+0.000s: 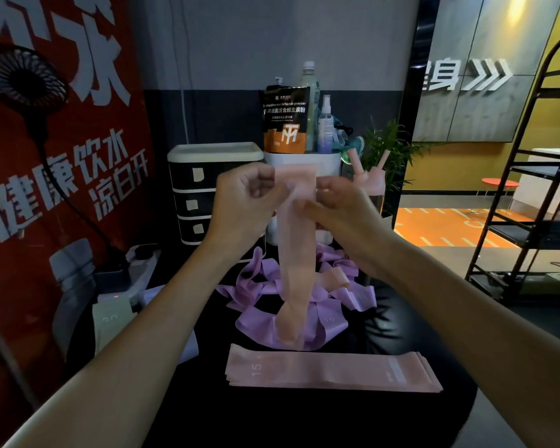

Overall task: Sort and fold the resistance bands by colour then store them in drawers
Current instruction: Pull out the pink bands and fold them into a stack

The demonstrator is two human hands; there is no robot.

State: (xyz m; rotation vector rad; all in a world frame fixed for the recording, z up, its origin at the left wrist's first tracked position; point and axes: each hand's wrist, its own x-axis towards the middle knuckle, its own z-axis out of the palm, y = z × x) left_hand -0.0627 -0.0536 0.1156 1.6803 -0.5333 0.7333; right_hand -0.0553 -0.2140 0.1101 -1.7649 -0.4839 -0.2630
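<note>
Held band [296, 253]: hung between left hand [246, 202] and right hand [340, 205], over the loose heap [262, 286].
Loose heap: spread on the table [401, 334], at 12 o'clock from the flat stack [330, 371].
Drawer unit [191, 189]: set at 11 o'clock behind the heap.
Tub [304, 160]: placed at 3 o'clock beside the drawer unit.
Pouch [285, 121]: stood on the tub.
Rack [530, 189]: kept at 3 o'clock, well apart.

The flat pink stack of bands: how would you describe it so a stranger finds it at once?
Look at the black table before the drawer unit. Nearest the person, below the tangled purple bands, lies the pink stack. It alone is flat, neatly layered, and marked 15.
</note>
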